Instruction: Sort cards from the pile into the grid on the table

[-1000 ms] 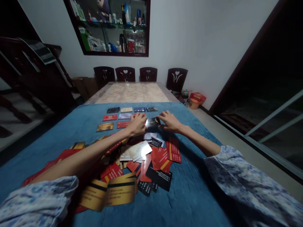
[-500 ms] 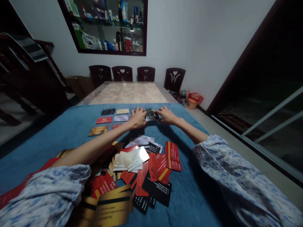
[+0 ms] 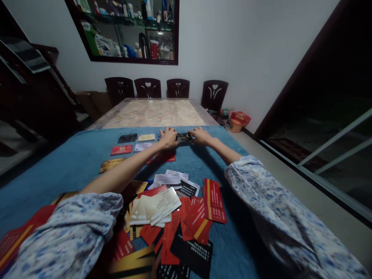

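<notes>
At the far edge of the blue cloth (image 3: 200, 159), my left hand (image 3: 168, 138) and my right hand (image 3: 200, 136) grip a black card (image 3: 185, 137) by its opposite short ends. The card is held low over the cloth; whether it touches is unclear. Left of it, laid-out cards stand in rows: another black card (image 3: 128, 138), a cream card (image 3: 147, 137), a red card (image 3: 121, 150), a pale lilac card (image 3: 143, 147) and a gold card (image 3: 112, 165). My left hand and forearm partly cover others, including a red card (image 3: 167, 157).
Near me spreads a loose, overlapping pile of cards, with white cards (image 3: 158, 205), red cards (image 3: 214, 201), black cards (image 3: 193, 250) and gold cards (image 3: 136, 263). Beyond the cloth lies the patterned tabletop (image 3: 157, 112); dark chairs (image 3: 215, 95) line the wall.
Both hands have moved slightly away from me with the black card, which now sits farther back. A red card in front of my left hand shows more. The view has shifted a little.
</notes>
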Tool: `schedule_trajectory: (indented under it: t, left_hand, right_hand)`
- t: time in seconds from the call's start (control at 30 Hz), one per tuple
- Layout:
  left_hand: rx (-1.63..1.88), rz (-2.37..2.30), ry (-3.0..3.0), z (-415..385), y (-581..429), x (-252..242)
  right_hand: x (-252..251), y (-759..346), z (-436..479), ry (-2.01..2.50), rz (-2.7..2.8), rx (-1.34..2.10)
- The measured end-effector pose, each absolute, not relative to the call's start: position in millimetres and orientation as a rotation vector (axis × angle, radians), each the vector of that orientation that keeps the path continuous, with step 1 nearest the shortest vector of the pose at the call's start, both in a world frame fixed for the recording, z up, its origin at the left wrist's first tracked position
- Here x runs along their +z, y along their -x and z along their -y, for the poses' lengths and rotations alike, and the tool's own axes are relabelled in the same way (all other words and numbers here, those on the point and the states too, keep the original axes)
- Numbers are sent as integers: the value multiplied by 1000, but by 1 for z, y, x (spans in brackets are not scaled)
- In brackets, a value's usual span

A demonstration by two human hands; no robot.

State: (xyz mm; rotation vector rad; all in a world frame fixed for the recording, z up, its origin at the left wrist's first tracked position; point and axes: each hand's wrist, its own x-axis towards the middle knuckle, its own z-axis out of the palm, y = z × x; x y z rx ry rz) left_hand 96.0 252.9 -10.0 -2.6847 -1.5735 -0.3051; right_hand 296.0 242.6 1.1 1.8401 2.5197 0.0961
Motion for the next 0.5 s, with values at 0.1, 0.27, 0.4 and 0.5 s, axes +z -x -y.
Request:
schedule_trajectory:
  t: [0.1,0.27,0.4,0.5]
  left_hand:
    - [-301,1611,2673,-266,-98,-12]
    - [-230,1640,2685,-281,-101,-15]
    - [-203,1656,2674,-292,-102,-19]
    - [-184,1678,2672,-298,-103,-20]
  right_hand:
    - [1,-295,-253,-1857,-2494,78]
    - [-1,-293,-265,-1877,-2465,51]
    - [-3,-289,-272,-1907,-2419,10]
    - [-4,-287,-277,-1907,-2411,-7]
